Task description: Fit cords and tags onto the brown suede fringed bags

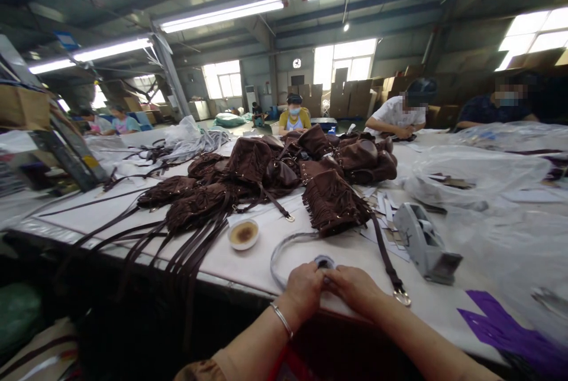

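My left hand (305, 289), with a bangle at its wrist, and my right hand (355, 287) meet at the table's front edge. Both are closed around a strap wrapped in clear plastic (276, 254), which curves left and back toward a dark brown fringed bag (333, 200). Above my fingertips a small loop of the wrapped strap (325, 261) sticks up. The fingers hide how its end is gripped. From the bag's right side a bare brown strap (385, 251) with a metal buckle (402, 297) lies across the table.
A heap of brown bags (257, 168) covers the middle, straps hanging over the front edge. Left of my hands sits a white bowl with brownish content (243, 234). At right are a tape dispenser (423, 242), purple material (501, 322) and plastic sheeting (501, 239). Several people sit across the table.
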The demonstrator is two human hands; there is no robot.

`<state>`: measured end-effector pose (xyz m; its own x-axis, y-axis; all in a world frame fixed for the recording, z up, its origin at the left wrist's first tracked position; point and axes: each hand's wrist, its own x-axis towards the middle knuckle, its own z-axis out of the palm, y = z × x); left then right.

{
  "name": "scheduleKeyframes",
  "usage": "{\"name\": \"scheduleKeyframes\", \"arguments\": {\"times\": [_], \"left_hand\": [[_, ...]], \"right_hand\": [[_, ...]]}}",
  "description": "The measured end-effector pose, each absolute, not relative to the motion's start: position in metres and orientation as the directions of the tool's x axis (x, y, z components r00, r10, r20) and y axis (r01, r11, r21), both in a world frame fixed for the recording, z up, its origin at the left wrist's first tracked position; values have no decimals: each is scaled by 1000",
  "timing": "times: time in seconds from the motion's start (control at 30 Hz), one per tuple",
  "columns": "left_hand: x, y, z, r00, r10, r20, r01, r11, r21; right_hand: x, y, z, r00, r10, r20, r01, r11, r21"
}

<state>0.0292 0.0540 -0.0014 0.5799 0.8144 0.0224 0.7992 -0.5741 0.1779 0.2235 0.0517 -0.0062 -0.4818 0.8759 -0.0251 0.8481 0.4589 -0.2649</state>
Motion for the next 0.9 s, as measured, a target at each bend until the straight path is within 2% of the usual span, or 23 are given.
{"name": "scheduleKeyframes", "arguments": {"times": [0.1, 0.23, 0.33, 0.47, 0.57, 0.7, 0.77, 0.9], "left_hand": [[26, 51, 1, 595, 804, 13, 789, -587, 184], [7, 65, 20, 700, 711, -70, 713, -688, 134], [9, 70, 18, 699, 708, -95, 714, -686, 138], [27, 57, 0, 598, 802, 14, 787, -590, 183], [25, 52, 4, 600, 800, 13, 787, -593, 172], [4, 66, 27, 729, 681, -74, 685, -722, 96], [1, 72, 29, 744, 662, -93, 668, -740, 76], [19, 64, 9, 659, 752, -16, 748, -654, 113]], "right_hand": [[220, 49, -12, -454, 891, -10, 850, 430, -303], [236, 53, -3, -618, 785, 34, 705, 573, -419], [240, 56, 4, -634, 773, 16, 713, 592, -375], [225, 54, -5, -488, 873, -5, 844, 470, -258], [222, 52, -14, -471, 882, 15, 837, 451, -310], [239, 58, -9, -638, 768, 57, 678, 595, -432], [245, 63, -3, -677, 735, 41, 653, 625, -428], [236, 62, 0, -585, 810, -22, 765, 543, -346]]}}
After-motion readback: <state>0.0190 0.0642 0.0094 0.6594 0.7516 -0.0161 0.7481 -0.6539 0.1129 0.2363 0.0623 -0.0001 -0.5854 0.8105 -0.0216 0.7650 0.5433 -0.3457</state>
